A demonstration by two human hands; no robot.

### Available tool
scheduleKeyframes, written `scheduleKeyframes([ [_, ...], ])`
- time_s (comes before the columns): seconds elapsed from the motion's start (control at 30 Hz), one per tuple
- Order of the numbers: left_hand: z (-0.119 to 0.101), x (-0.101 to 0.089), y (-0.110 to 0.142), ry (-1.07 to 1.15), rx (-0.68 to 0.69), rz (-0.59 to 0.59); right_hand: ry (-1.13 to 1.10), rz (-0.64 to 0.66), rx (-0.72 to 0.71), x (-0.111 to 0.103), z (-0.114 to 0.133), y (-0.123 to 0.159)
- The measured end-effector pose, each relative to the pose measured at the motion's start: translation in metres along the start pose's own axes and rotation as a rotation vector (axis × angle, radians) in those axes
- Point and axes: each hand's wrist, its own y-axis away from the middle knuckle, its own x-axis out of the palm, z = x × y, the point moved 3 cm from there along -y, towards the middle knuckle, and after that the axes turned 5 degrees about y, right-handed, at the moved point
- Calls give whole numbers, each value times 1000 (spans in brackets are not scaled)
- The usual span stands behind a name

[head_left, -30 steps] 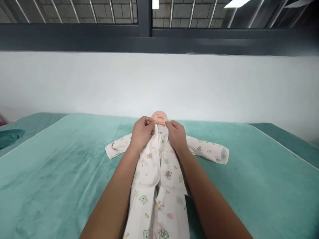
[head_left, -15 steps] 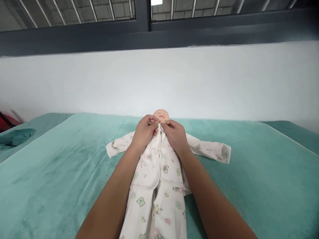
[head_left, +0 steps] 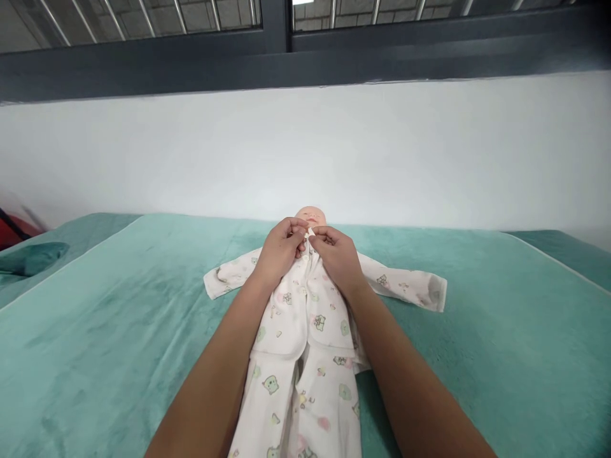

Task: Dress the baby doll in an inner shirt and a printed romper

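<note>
A baby doll (head_left: 311,215) lies on its back on a teal blanket (head_left: 95,318), dressed in a white printed romper (head_left: 305,343) with sleeves spread to both sides. My left hand (head_left: 280,252) and my right hand (head_left: 337,256) meet at the romper's collar just below the doll's chin. Both hands are closed in a pinch on the two front edges of the romper, fingertips touching at the neckline. The doll's body is hidden under the cloth and my forearms.
A white wall rises behind the bed, with a dark window frame (head_left: 286,51) and metal bars above. A teal pillow (head_left: 28,257) and something red (head_left: 12,229) sit at the far left edge.
My hands drew together at the neckline, closing the gap between the romper's front edges. The view tilted down slightly.
</note>
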Motion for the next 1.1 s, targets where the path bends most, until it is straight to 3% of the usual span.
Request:
scheduleKeyframes([
  [0.3, 1, -2, 1, -162, 30, -4, 176, 120, -45, 2, 8, 6],
  [0.47, 0, -3, 0, -154, -21, -35, -46, 260, 6, 1, 2, 3],
  [0.6, 1, -3, -1, -140, -16, -49, -130, 234, 39, 0, -5, 0],
  [0.97, 0, -1, -2, -288, 71, -101, -11, 120, -25, -3, -9, -6],
  [1.1, -2, -1, 0, -216, 62, -91, -39, 122, -1, -3, -13, -8],
])
